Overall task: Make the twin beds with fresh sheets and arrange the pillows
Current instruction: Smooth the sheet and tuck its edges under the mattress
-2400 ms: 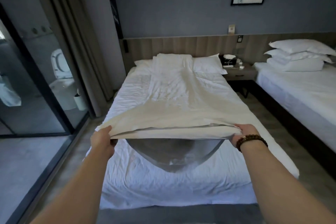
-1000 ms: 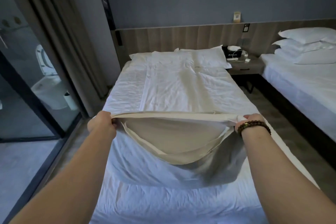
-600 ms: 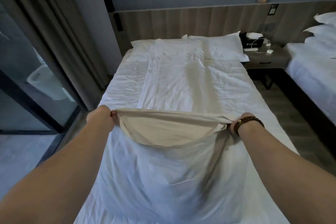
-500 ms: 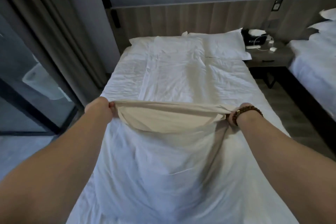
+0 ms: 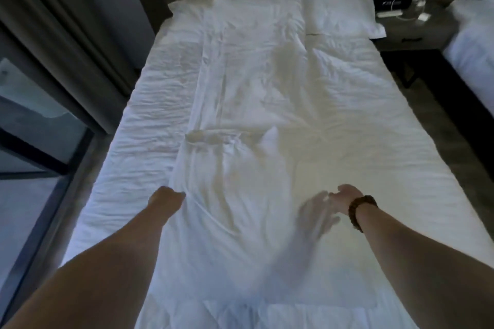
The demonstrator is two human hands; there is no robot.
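Both bare arms are being stretched forward over the foot half of the bed [image 5: 139, 157]. The left hand [image 5: 165, 199] is being held knuckles-up at the left edge of the fresh sheet [image 5: 240, 120], with its fingers curled under. Whether cloth is being pinched cannot be told. The right hand [image 5: 343, 197] is being held over the bed, fingers loosely spread and blurred, gripping nothing. The sheet is being supported, rumpled, along the bed's middle.

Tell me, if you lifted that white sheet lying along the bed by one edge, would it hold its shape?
Probably not: the sheet lies in soft creases and bunched folds, so it looks floppy. It seems thin and light, since it follows the bed beneath. Pushed, it would likely ruck up rather than slide whole.
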